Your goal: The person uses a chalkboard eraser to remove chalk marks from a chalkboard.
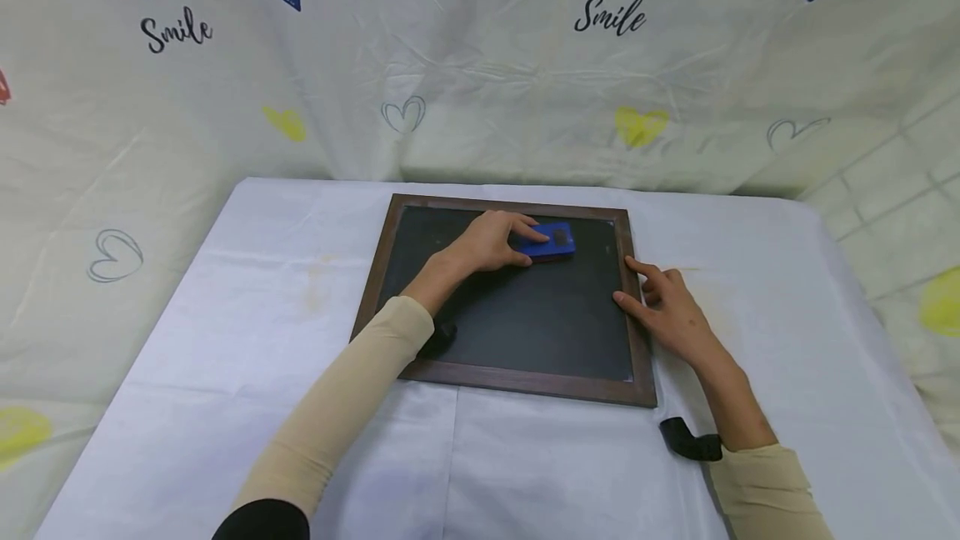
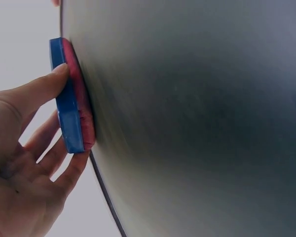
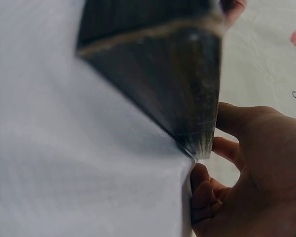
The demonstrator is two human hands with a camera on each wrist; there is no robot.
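Note:
A blackboard with a brown wooden frame (image 1: 525, 377) lies on the table. My left hand (image 1: 491, 242) holds a blue eraser (image 1: 557, 240) on the upper right part of its dark surface. In the left wrist view, the thumb and fingers grip the blue back of the eraser (image 2: 69, 106), and its pinkish-red felt (image 2: 80, 94) faces the board. At the board's right side, my right hand (image 1: 667, 307) holds the frame's edge, thumb and forefinger on the wood. The right wrist view shows its other fingers (image 3: 203, 192) curled beside the frame, low against the white cloth.
A white cloth (image 1: 225, 407) covers the table around the board. Behind the table hangs a pale curtain (image 1: 510, 115) printed with hearts and "Smile". Black wrist-worn devices show at the left wrist, over the board, and at the right wrist (image 1: 686, 442).

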